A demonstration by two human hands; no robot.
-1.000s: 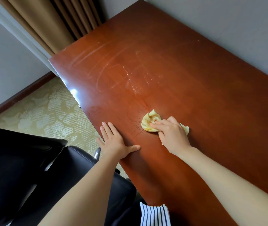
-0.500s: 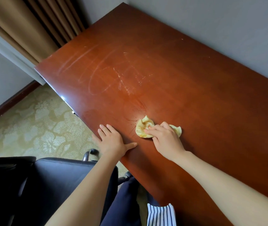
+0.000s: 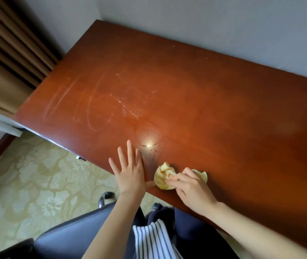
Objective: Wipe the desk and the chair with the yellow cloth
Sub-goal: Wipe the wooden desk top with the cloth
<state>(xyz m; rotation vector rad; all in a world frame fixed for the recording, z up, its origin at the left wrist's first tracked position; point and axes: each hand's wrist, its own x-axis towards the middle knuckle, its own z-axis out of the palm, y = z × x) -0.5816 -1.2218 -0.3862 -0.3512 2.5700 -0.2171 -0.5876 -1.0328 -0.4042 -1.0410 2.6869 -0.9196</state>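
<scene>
A crumpled yellow cloth point(image 3: 163, 177) lies on the reddish-brown wooden desk point(image 3: 195, 101) close to its front edge. My right hand point(image 3: 191, 186) presses on the cloth with its fingers curled over it. My left hand point(image 3: 130, 170) rests flat on the desk just left of the cloth, fingers spread, its thumb near the cloth. Pale wipe streaks and scratches mark the desk's left half. The black leather chair point(image 3: 70, 238) is below the desk edge at the bottom left, partly hidden by my left arm.
Brown curtains point(image 3: 9, 58) hang at the far left behind the desk's end. A grey wall point(image 3: 223, 25) runs along the desk's far side. Patterned beige carpet point(image 3: 37, 184) covers the floor to the left. Chair-base castors point(image 3: 105, 198) show under the desk edge.
My right hand has dragged the cloth back toward the desk's front edge. The left hand stays flat beside it. The camera has swung so the chair sits lower in view.
</scene>
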